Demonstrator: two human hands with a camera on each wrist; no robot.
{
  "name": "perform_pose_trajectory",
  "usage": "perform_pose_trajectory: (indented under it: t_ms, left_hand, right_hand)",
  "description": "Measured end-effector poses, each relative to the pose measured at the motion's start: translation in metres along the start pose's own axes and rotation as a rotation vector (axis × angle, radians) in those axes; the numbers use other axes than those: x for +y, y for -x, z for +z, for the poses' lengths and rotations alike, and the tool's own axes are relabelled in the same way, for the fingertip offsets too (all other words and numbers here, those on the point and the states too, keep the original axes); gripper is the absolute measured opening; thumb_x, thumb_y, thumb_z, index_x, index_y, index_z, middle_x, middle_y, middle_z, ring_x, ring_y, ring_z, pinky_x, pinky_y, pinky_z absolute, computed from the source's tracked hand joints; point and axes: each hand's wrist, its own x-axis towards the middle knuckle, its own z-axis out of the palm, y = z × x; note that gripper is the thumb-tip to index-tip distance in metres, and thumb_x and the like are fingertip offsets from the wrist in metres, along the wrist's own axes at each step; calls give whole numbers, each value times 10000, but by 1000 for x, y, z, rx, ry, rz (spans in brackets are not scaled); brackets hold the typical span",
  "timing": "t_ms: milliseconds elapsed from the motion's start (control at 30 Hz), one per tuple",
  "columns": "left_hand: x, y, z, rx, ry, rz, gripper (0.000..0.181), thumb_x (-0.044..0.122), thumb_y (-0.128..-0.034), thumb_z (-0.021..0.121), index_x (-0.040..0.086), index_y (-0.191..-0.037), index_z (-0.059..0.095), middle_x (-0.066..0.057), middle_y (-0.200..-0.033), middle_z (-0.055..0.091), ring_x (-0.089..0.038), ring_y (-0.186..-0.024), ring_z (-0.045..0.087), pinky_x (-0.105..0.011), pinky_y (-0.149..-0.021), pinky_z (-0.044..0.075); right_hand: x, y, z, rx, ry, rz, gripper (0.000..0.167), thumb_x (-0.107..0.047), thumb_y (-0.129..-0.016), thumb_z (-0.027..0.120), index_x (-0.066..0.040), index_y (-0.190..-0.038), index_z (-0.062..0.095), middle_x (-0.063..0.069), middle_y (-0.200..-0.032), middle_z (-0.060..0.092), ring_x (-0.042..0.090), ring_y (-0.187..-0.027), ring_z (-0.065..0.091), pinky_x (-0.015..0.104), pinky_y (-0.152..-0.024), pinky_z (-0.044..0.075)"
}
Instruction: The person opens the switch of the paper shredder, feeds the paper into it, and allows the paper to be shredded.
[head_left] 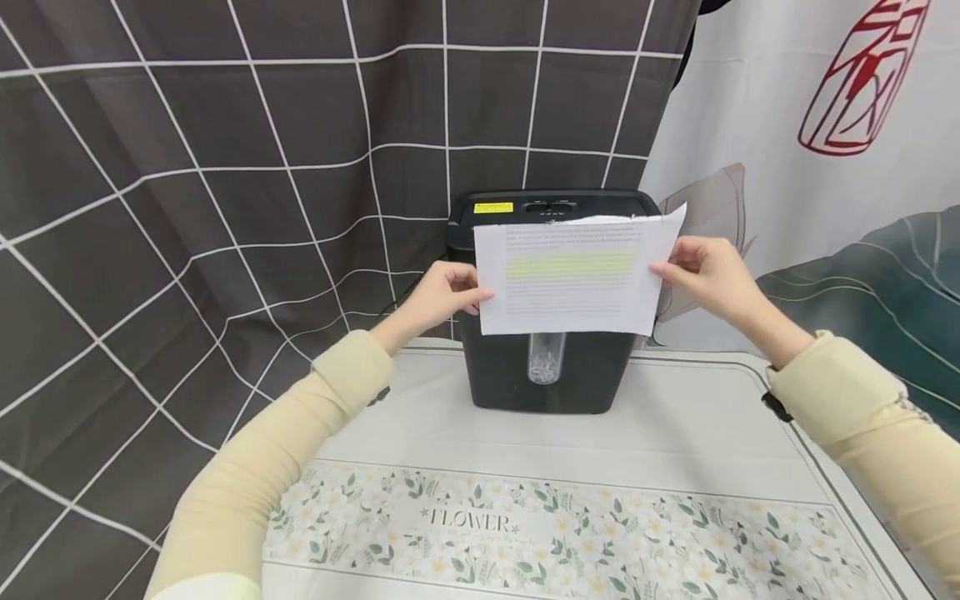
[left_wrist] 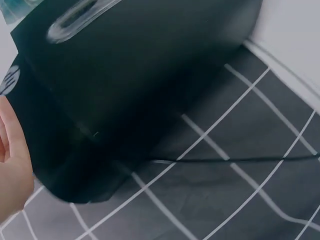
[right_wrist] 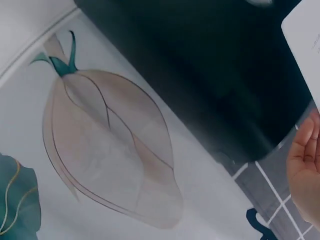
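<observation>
A printed sheet of paper (head_left: 567, 308) with yellow-highlighted lines hangs in front of a black paper shredder (head_left: 502, 375). My left hand (head_left: 442, 296) pinches the sheet's left edge, and my right hand (head_left: 705, 271) pinches its right edge. The paper's top edge looks uneven, with the upper right corner sticking up. It covers the middle of the shredder's front, while the dark top and a clear window (head_left: 546, 358) with shreds inside stay visible. In the right wrist view, a corner of the paper (right_wrist: 305, 45) shows above the right hand's fingers.
The shredder stands at the back of a table with a white cloth (head_left: 420, 425) bearing a floral band. Behind it hangs a dark checked curtain (head_left: 300, 108); a patterned white curtain (head_left: 750, 100) is on the right. A thin black cord (left_wrist: 250, 160) runs from the shredder.
</observation>
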Motion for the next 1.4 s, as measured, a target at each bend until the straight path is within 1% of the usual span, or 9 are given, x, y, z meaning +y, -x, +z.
perform_pose_trajectory:
  t_ms: [133,200,367,600,800,933,1033,1167,1400]
  left_hand:
    - [14,-13,-11,47,-8,43,132,23,-849,664,-105,-874,642,-244,-906,673,-67,-631,631,-256,-636,574]
    - [21,-19,-17,80,-13,45,139,29,-846,671,-106,-875,651,-235,-905,682,-58,-622,629,-239,-635,570]
    - [37,-31,-31,158,10,46,135,27,-840,680,-105,-862,666,-166,-858,711,-54,-613,641,-228,-628,569]
    - [52,-47,-49,219,47,63,75,1,-825,682,-72,-813,680,-25,-755,710,-46,-641,644,-218,-627,565]
    - [57,-67,-61,278,-108,124,61,37,-825,693,-18,-806,711,-41,-792,725,-16,-641,626,-171,-664,530]
    - [56,-77,-61,317,-203,139,109,84,-833,704,-24,-844,716,-118,-889,726,-11,-692,632,-156,-707,499]
    - [52,-80,-59,353,-264,146,121,99,-832,711,-21,-846,723,-146,-891,724,-55,-689,624,-150,-667,445]
    - [42,-84,-53,386,-313,167,137,118,-826,721,-19,-817,729,-161,-847,725,-99,-646,606,-157,-603,397]
    - [24,-89,-43,414,-294,142,145,132,-812,737,-13,-808,741,-151,-842,732,-22,-609,569,-146,-581,387]
  right_hand:
    - [-7,-15,-10,84,-66,9,134,-8,-827,688,104,-872,630,-217,-650,624,-103,-558,530,59,-539,432]
    - [-11,-22,-15,103,-106,15,98,-27,-821,700,50,-837,642,-295,-618,576,-78,-552,537,60,-551,435]
    - [-19,-36,-24,39,-148,5,91,-77,-826,710,-12,-874,668,-276,-716,628,-44,-635,594,53,-622,458]
    - [-26,-55,-24,21,-89,-28,276,-76,-852,679,104,-1056,632,-291,-803,616,-72,-658,587,51,-603,449]
    - [-32,-73,-29,67,30,-18,298,-86,-862,665,24,-1139,650,-301,-793,599,-141,-658,545,51,-599,400]
    - [-33,-81,-29,119,109,-3,269,-78,-857,668,7,-1112,674,-227,-785,645,-194,-616,493,60,-572,371]
    - [-32,-83,-24,156,160,-25,237,-71,-854,675,28,-1069,683,38,-859,735,-239,-596,435,49,-562,342]
    - [-26,-81,-14,198,191,-44,230,-59,-863,664,48,-1066,673,284,-1002,672,-250,-599,364,40,-576,314]
    - [-16,-79,-2,242,170,-15,210,-52,-861,663,51,-1044,684,277,-1010,673,-224,-629,350,37,-596,314]
